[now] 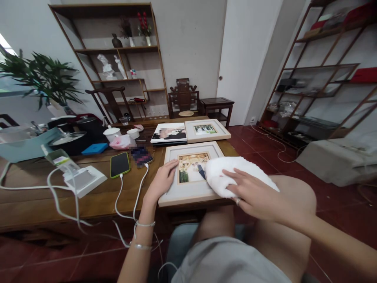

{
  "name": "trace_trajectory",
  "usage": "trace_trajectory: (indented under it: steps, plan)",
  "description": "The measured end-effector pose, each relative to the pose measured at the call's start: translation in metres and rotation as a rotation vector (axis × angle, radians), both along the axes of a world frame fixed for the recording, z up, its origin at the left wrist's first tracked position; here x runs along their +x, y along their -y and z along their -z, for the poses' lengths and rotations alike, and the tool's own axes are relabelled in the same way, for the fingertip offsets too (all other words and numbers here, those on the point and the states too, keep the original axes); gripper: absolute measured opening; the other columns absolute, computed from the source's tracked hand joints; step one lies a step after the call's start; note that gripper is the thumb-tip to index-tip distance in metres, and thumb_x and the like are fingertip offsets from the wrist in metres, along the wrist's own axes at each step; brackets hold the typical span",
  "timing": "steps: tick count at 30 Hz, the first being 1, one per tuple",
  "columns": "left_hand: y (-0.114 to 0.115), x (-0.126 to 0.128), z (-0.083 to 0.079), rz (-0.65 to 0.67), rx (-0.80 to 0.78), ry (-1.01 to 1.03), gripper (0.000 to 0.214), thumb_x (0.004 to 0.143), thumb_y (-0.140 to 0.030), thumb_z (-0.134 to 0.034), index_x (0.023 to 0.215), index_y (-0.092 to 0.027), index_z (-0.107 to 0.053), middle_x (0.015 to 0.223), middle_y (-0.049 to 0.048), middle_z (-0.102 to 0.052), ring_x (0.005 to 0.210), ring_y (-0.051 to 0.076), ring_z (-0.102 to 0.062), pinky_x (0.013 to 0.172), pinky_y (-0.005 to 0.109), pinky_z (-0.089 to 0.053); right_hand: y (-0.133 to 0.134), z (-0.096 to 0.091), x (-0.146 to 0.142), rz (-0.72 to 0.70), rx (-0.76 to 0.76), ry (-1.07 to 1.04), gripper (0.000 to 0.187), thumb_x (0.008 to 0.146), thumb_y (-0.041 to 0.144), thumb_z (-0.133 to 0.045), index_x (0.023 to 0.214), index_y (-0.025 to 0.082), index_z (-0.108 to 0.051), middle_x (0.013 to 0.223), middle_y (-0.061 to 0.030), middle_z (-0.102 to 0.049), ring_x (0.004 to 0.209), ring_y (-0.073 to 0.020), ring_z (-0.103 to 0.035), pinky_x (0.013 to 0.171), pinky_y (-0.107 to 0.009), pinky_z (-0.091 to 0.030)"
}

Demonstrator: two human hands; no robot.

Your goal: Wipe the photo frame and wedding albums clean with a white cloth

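A white-framed photo (188, 188) lies flat at the near corner of the wooden table (88, 196). My left hand (162, 180) rests on the frame's left side, fingers stretched flat against it. My right hand (253, 193) presses a white fluffy cloth (226, 173) onto the frame's right part, fingers spread over the cloth. The cloth covers the frame's right edge and part of the picture.
Two more framed pictures (206, 130) lie farther back. A green-cased phone (119, 164) and a second phone (141, 155) lie left, with white charging cables (129, 196). Pots, cups and a plant crowd the table's left. Shelves stand behind and right.
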State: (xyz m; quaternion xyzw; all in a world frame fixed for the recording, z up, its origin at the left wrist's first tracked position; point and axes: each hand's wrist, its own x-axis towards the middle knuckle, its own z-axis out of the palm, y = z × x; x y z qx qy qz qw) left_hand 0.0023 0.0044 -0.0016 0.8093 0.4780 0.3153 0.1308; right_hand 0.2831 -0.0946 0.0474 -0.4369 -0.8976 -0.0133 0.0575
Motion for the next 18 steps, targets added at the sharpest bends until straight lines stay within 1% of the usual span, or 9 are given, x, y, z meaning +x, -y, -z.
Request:
trace_trajectory:
  steps: [1, 3, 4, 6, 8, 10, 13, 15, 18]
  plan:
    - [0.0, 0.0, 0.0, 0.003, 0.001, 0.003, 0.038, 0.085, -0.019, -0.039, 0.115, -0.013, -0.06, 0.126, 0.0094, -0.057, 0.121, 0.021, -0.05, 0.106, 0.039, -0.034, 0.001, -0.002, 0.0, 0.028, -0.005, -0.008, 0.019, 0.075, 0.013, -0.047, 0.085, 0.017, -0.064, 0.115, -0.0142, -0.06, 0.121, -0.0278, -0.043, 0.101, -0.043, -0.029]
    - [0.0, -0.001, 0.0, 0.006, 0.002, 0.004, 0.038, 0.085, -0.02, -0.039, 0.116, -0.012, -0.06, 0.126, 0.0102, -0.057, 0.12, 0.022, -0.05, 0.106, 0.039, -0.034, -0.009, -0.005, 0.002, 0.113, 0.002, -0.046, 0.02, 0.082, 0.021, -0.043, 0.086, 0.018, -0.062, 0.106, -0.013, -0.063, 0.102, -0.0274, -0.055, 0.086, -0.04, -0.04]
    - [0.0, -0.001, 0.0, 0.007, 0.001, 0.002, 0.038, 0.085, -0.02, -0.039, 0.116, -0.011, -0.06, 0.126, 0.0106, -0.057, 0.12, 0.022, -0.05, 0.106, 0.038, -0.034, -0.02, -0.006, 0.003, 0.164, 0.017, -0.075, 0.022, 0.086, 0.025, -0.04, 0.086, 0.018, -0.061, 0.098, -0.0123, -0.064, 0.091, -0.0259, -0.058, 0.077, -0.037, -0.043]
    - [0.001, -0.001, -0.002, 0.009, -0.001, -0.003, 0.039, 0.085, -0.02, -0.039, 0.116, -0.01, -0.059, 0.126, 0.0111, -0.057, 0.12, 0.022, -0.05, 0.106, 0.038, -0.034, -0.049, -0.009, 0.004, 0.253, 0.077, -0.123, 0.024, 0.088, 0.03, -0.038, 0.087, 0.016, -0.058, 0.086, -0.0111, -0.064, 0.075, -0.0233, -0.059, 0.065, -0.033, -0.042]
    - [0.002, -0.001, -0.003, 0.008, -0.001, -0.003, 0.039, 0.085, -0.02, -0.039, 0.116, -0.011, -0.059, 0.126, 0.0108, -0.057, 0.12, 0.022, -0.05, 0.106, 0.039, -0.035, -0.083, -0.013, 0.002, 0.303, 0.162, -0.134, 0.019, 0.084, 0.025, -0.044, 0.092, 0.013, -0.055, 0.084, -0.0127, -0.063, 0.073, -0.0237, -0.058, 0.061, -0.031, -0.041]
    - [0.002, 0.0, -0.003, 0.002, -0.004, -0.001, 0.039, 0.084, -0.019, -0.039, 0.116, -0.012, -0.06, 0.126, 0.01, -0.057, 0.12, 0.022, -0.051, 0.105, 0.039, -0.036, -0.114, -0.016, -0.008, 0.31, 0.234, -0.121, 0.024, 0.079, 0.012, -0.043, 0.101, 0.007, -0.053, 0.089, -0.0169, -0.062, 0.079, -0.0264, -0.058, 0.064, -0.032, -0.041]
    - [0.002, 0.0, -0.003, -0.005, -0.006, 0.012, 0.038, 0.084, -0.019, -0.04, 0.116, -0.014, -0.06, 0.126, 0.0091, -0.058, 0.119, 0.022, -0.051, 0.105, 0.04, -0.036, -0.146, -0.019, -0.039, 0.193, 0.272, -0.092, 0.037, 0.072, 0.0, -0.039, 0.106, 0.006, -0.051, 0.106, -0.0212, -0.057, 0.098, -0.0296, -0.052, 0.078, -0.036, -0.039]
    - [0.001, 0.0, -0.002, -0.003, 0.002, 0.024, 0.038, 0.083, -0.018, -0.04, 0.115, -0.015, -0.06, 0.125, 0.0087, -0.059, 0.118, 0.022, -0.052, 0.105, 0.041, -0.036, -0.156, -0.016, -0.067, 0.038, 0.263, -0.057, 0.04, 0.07, -0.001, -0.041, 0.106, 0.01, -0.053, 0.117, -0.0181, -0.054, 0.113, -0.0283, -0.044, 0.09, -0.037, -0.034]
    - [0.001, 0.0, -0.001, 0.017, 0.013, 0.026, 0.037, 0.084, -0.017, -0.04, 0.114, -0.015, -0.061, 0.123, 0.0086, -0.06, 0.116, 0.022, -0.053, 0.104, 0.04, -0.037, -0.161, -0.005, -0.105, -0.169, 0.219, 0.008, 0.039, 0.072, 0.002, -0.046, 0.108, 0.015, -0.053, 0.119, -0.013, -0.055, 0.121, -0.0247, -0.037, 0.099, -0.038, -0.024]
